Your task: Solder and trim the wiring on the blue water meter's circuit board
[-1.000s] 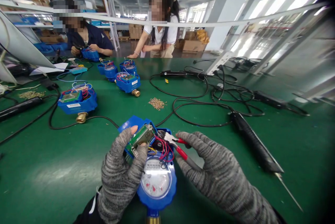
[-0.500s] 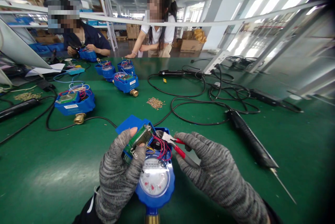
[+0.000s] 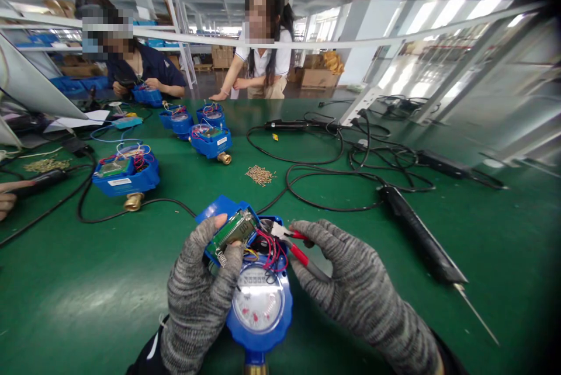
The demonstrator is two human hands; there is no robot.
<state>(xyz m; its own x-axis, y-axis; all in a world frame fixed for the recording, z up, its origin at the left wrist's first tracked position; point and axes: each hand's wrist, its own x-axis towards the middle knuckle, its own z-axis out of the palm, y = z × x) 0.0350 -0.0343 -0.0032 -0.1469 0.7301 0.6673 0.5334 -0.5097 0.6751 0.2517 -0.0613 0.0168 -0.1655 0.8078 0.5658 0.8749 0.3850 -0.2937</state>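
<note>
A blue water meter [image 3: 258, 305] with a round dial lies in front of me, its upper housing uncovered and its red and black wires showing. My left hand [image 3: 204, 287], in a grey knit glove with bare fingertips, grips the green circuit board [image 3: 234, 232] with its small display and coil spring, tilted over the housing's left side. In my gloved right hand [image 3: 355, 281] are red-handled cutting pliers [image 3: 300, 249]. Their metal jaws reach among the wires at the right of the board; whether they close on a wire I cannot tell.
Several more open blue meters [image 3: 210, 138] stand on the green table [image 3: 109, 270]. A heap of small screws [image 3: 260, 175] lies beyond my hands. At right are a black electric screwdriver [image 3: 423, 235] and looping cables. Two people are across the table; another hand [image 3: 6, 197] shows at far left.
At the far left, a person's hand has come in and holds the black tool there. The display now shows digits more clearly. My hands and the pliers have hardly moved.
</note>
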